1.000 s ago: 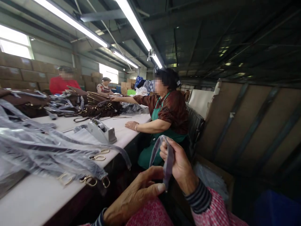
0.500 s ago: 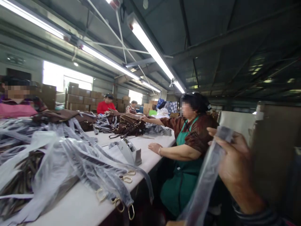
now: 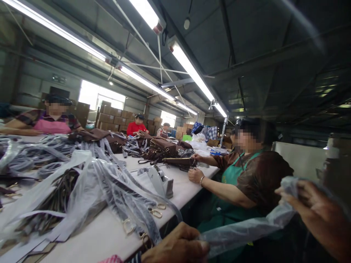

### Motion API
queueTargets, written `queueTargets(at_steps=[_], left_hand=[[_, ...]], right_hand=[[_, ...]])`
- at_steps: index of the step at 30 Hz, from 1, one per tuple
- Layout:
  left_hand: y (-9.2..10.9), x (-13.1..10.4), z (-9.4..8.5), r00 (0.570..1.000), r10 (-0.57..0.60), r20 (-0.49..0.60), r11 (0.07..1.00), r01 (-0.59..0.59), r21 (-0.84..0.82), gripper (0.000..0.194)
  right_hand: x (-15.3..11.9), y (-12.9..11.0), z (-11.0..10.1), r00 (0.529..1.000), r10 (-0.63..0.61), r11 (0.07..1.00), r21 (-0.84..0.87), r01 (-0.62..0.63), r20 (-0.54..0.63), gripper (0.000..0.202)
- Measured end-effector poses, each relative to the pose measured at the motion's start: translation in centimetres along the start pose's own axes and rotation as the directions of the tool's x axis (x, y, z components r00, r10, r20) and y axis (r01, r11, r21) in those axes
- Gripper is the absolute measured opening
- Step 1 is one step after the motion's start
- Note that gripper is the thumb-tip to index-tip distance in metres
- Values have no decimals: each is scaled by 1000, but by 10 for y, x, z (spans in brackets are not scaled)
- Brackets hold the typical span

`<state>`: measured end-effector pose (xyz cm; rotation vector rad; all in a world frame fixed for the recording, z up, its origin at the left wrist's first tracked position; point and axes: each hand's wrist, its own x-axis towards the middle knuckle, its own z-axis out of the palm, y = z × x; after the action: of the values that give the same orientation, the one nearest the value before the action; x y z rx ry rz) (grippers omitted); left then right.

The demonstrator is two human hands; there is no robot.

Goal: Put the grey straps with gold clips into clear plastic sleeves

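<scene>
A long, narrow clear plastic sleeve point(image 3: 244, 232) stretches between my two hands at the lower right, off the table's edge. My left hand point(image 3: 178, 244) is closed on its lower end, the thumb pressed along it. My right hand point(image 3: 315, 208), raised at the right, grips the upper end, where the plastic is bunched over the fingers. Whether anything lies inside the sleeve I cannot tell. Left of my left hand, plastic-wrapped straps point(image 3: 123, 193) with gold oval rings point(image 3: 157, 213) hang toward the table's front edge.
On the white table point(image 3: 90, 233) lie heaps of wrapped straps point(image 3: 52, 157), a grey tape dispenser point(image 3: 161, 180) and brown leather goods point(image 3: 164, 146). A co-worker in a green apron point(image 3: 244, 171) handles a brown item close on the right. Other people sit farther back, near stacked cartons point(image 3: 112, 118).
My left hand has risen into view with the sleeve's lower end. My right hand has moved right and down, the sleeve now slanting flatter. The co-worker now holds a brown item.
</scene>
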<state>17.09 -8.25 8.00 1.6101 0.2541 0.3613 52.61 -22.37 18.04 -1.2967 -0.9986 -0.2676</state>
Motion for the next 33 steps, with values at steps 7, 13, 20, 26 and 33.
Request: queueTargets(at_steps=[7,13,20,26,33], left_hand=[[37,-49,-58,992,-1,-125,1000,1,-5,42],[58,-48,-72,985,-161,59,975,150,163,43],[48,-63,-100,982,-186,15,959,179,222,40],[17,-61,-110,983,-133,-127,964,158,212,43],[3,-45,-102,982,-75,-171,977,106,183,42]], right_hand=[[-135,53,84,633,369,928,-228,-296,681,51],[-151,-21,163,448,38,941,119,-317,893,49],[-161,-26,204,129,17,748,72,-660,992,49],[-145,-22,212,74,97,829,-39,-558,992,48],[-146,-29,232,142,112,867,-27,-497,983,48]])
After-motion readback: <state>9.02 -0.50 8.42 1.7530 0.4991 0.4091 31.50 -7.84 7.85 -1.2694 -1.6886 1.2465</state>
